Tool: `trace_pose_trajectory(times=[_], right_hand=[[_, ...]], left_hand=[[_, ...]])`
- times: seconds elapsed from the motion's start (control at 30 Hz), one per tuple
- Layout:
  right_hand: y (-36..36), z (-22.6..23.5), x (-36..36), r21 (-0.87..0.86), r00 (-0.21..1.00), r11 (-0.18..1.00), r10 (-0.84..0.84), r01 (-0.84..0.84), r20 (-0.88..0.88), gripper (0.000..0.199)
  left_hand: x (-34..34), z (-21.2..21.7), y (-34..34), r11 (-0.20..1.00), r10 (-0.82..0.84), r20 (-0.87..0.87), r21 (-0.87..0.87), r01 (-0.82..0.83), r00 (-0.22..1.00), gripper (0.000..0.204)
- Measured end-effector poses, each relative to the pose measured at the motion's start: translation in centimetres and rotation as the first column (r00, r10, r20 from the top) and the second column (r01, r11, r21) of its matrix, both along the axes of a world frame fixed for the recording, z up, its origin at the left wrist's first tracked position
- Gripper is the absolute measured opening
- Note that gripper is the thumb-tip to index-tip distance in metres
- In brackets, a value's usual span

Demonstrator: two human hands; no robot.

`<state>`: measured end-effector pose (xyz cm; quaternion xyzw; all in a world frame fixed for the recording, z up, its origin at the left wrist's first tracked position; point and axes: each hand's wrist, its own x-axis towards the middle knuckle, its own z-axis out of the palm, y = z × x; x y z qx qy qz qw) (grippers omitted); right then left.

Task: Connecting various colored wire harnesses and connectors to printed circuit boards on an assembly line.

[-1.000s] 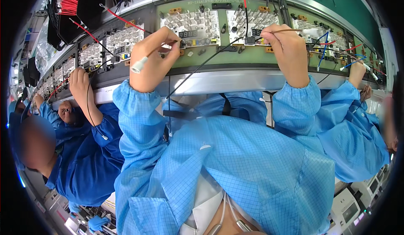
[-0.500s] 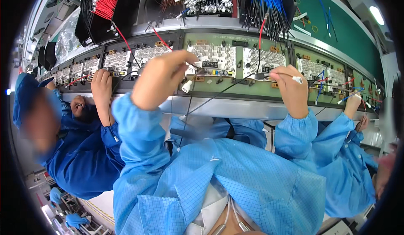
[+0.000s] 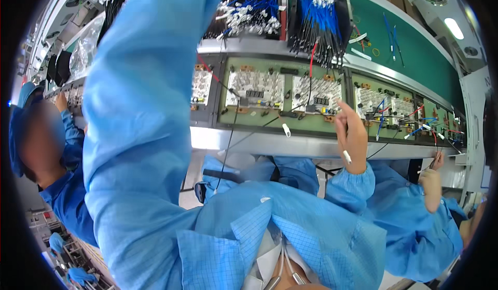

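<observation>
Touching the circuit board (image 3: pixel 317 95) w/ my right hand (image 3: pixel 351 137), fingers loose, gripping nothing; left hand out of view overhead. Next prob. needs wire from the blue bundle (image 3: pixel 316 15).

Left arm (image 3: pixel 150 113) is raised steeply toward 12 o'clock, sleeve filling the frame; left hand is cut off by the top edge. Right hand (image 3: pixel 353 134) is held up at 2 o'clock, index finger extended, other fingers loosely curled, wrist straight.
</observation>
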<state>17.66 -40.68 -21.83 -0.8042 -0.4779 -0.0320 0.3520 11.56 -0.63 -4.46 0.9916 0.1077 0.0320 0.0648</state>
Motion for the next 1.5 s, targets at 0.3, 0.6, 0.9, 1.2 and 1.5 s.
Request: trace_pose_trajectory(times=[0.3, 0.6, 0.9, 1.2, 1.5], right_hand=[[-4.3, 0.0, -2.6, 0.073, 0.996, 0.995, -0.066, 0.07, -0.054, 0.04], [-4.1, -0.6, -1.0, 0.153, 0.997, 0.987, -0.052, 0.042, 0.057, 0.036], [-6.2, 0.0, -2.0, 0.241, 0.984, 0.956, -0.179, 0.167, 0.026, 0.03], [-6.3, 0.4, -2.2, 0.478, 0.971, 0.878, -0.144, 0.038, 0.189, 0.024], [-6.1, 2.5, -6.4, 0.611, 0.976, 0.787, -0.056, -0.087, 0.211, 0.019]], left_hand=[[9.2, -17.8, 21.7, 0.919, 0.312, -0.308, -0.143, -0.368, 0.899, 0.044], [13.4, -17.3, 14.6, 0.973, 0.164, -0.377, -0.089, -0.212, 0.912, 0.033], [15.3, -12.7, 12.5, 0.98, 0.178, -0.144, -0.06, -0.189, 0.973, 0.026], [6.6, -6.6, 13.3, 0.928, 0.303, 0.607, -0.362, -0.084, 0.735, 0.014], [-0.9, 0.1, 4.9, 0.824, 0.298, 0.795, -0.494, 0.277, 0.528, 0.014]])
